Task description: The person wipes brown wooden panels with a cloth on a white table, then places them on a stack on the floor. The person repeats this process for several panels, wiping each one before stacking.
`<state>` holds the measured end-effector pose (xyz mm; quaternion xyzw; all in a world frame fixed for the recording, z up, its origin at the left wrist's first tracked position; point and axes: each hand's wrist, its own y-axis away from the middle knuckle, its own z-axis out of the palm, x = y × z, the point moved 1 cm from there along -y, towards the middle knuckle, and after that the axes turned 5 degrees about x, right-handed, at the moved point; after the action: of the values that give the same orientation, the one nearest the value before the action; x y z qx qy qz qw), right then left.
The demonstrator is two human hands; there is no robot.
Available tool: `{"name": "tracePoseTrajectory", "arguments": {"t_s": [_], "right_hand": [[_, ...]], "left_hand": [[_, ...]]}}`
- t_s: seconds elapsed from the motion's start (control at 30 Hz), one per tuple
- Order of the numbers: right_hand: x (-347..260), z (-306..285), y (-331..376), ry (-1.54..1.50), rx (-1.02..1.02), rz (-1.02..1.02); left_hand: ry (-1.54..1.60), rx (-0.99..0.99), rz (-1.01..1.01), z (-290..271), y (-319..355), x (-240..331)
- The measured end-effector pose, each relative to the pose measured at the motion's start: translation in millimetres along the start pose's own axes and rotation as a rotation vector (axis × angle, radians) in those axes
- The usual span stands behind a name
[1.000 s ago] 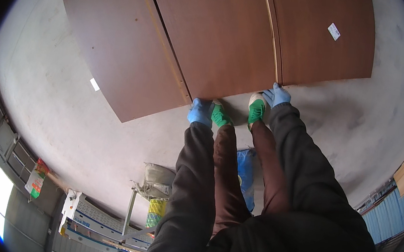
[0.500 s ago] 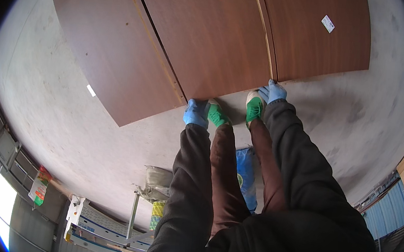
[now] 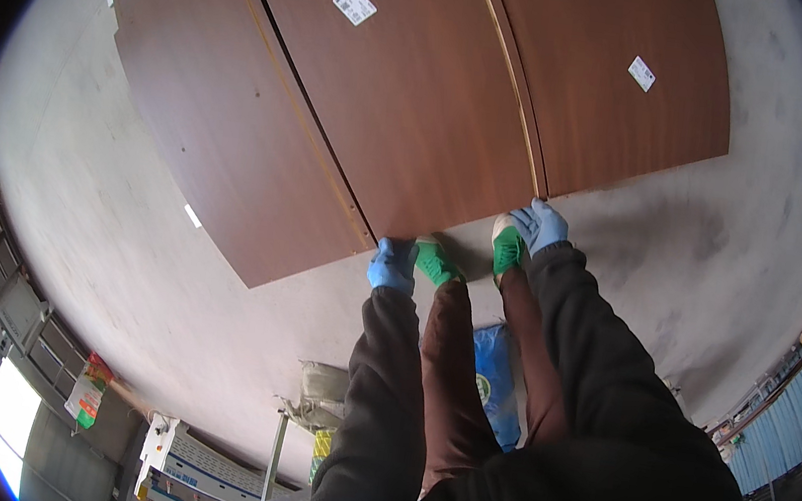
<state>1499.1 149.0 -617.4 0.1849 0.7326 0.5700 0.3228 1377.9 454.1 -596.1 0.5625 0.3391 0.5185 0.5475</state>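
Middle board [image 3: 409,101]: brown wooden panel lying flat on the concrete floor [image 3: 105,214], between two like boards.
Left hand [image 3: 392,265]: blue glove, fingers curled onto the middle board's near left corner.
Right hand [image 3: 540,226]: blue glove, fingers gripping its near right corner.
Shoes [image 3: 437,261]: green, just beside that near edge.

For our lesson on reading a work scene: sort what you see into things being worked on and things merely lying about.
In hand:
middle brown wooden panel, its near edge gripped by the left hand and right hand, both in blue gloves

Lying about:
left panel
right panel
blue sack
grey sack
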Motion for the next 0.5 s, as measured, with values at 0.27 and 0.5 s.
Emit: {"name": "tracePoseTrajectory", "arguments": {"t_s": [0.27,0.5], "right_hand": [[-6.8,1.6,20.6,0.078,-0.129,-0.070],[-9.6,6.4,17.7,0.059,-0.120,-0.069]], "left_hand": [[-0.638,-0.065,0.267,-28.2,-17.5,-4.2],[-0.078,-0.006,0.018,-19.2,-13.7,-6.2]]}}
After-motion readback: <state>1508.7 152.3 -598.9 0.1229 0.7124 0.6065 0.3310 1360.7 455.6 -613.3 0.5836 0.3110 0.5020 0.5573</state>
